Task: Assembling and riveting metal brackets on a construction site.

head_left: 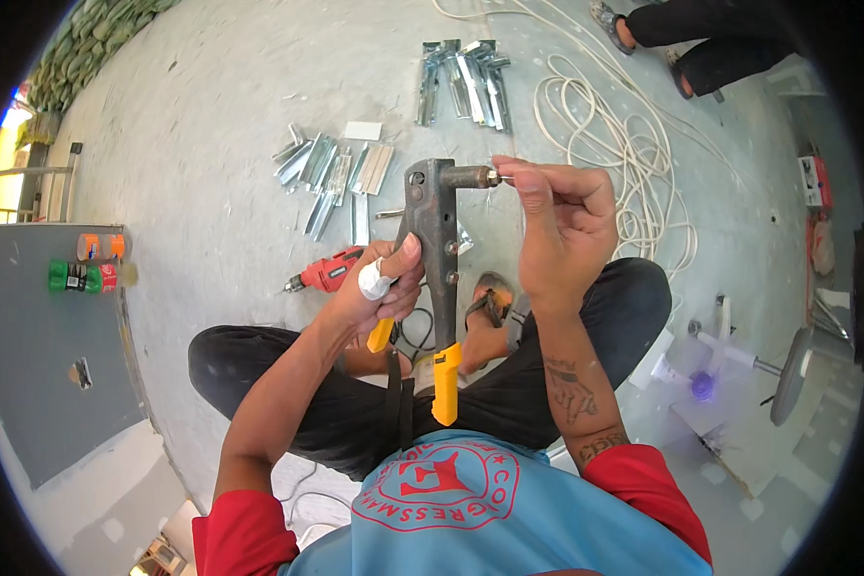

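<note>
My left hand (394, 278), with white tape around its thumb, grips a dark metal hand riveter (439, 226) with yellow handle ends. The riveter stands upright above my lap, its handles spread and its nose pointing right. At the nose tip, my right hand (571, 226) pinches a thin rivet (507, 179) between thumb and forefinger. The fingers partly hide the rivet, and I cannot tell how far it sits in the nose.
Metal channel pieces (324, 168) lie ahead, with another pile (463, 82) farther off. A red drill (331, 272) rests left of my feet. A white cable coil (634, 182) spreads ahead right. A fan (730, 355) is at right; another person's legs (710, 29) are far right.
</note>
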`<state>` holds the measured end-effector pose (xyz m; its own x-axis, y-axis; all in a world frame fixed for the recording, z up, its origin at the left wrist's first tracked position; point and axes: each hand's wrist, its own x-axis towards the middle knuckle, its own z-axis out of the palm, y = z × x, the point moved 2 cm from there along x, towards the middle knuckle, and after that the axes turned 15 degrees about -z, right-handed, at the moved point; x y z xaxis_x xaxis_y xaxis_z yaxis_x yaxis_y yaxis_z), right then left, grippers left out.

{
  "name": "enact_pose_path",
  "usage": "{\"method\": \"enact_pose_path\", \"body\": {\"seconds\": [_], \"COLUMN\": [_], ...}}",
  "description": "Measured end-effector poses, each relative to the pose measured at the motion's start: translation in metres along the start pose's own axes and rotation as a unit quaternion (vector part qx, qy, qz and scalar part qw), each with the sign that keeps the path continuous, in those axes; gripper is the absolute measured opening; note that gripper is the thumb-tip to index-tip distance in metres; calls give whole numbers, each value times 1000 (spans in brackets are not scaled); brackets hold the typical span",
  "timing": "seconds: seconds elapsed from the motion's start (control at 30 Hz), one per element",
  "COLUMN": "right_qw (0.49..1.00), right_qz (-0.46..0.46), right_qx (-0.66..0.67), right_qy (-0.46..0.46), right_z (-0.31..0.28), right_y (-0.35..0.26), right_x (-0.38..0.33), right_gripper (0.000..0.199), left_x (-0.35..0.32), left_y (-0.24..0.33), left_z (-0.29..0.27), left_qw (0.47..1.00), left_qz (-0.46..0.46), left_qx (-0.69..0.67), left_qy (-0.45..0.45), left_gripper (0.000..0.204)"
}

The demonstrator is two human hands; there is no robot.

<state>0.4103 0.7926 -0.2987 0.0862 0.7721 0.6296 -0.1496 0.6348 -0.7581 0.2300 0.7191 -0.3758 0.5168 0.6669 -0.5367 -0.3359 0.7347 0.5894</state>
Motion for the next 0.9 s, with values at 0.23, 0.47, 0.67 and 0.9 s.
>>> {"method": "enact_pose_path", "body": {"seconds": [0.23, 0.47, 0.67, 0.9], "right_qw": [983, 831, 854, 899], "right_qz": [183, 476, 449, 395], "right_qx": [12, 109, 65, 36], "right_qy": [-32, -265, -255, -183], "right_z": [12, 28, 33, 26], "right_y": [19, 5, -4, 25], "right_x": [-21, -37, -32, -50], "right_gripper": [20, 24, 27, 48], "left_x": [3, -11, -3, 23], "left_y": [3, 39, 44, 18], "left_z": [-9, -43, -51, -40], "left_qw": [998, 970, 971, 975], "left_qz": [31, 105, 142, 137], "left_qx": [-24, 63, 133, 52], "left_qy": [53, 212, 143, 170], "left_gripper": [57, 56, 56, 62]}}
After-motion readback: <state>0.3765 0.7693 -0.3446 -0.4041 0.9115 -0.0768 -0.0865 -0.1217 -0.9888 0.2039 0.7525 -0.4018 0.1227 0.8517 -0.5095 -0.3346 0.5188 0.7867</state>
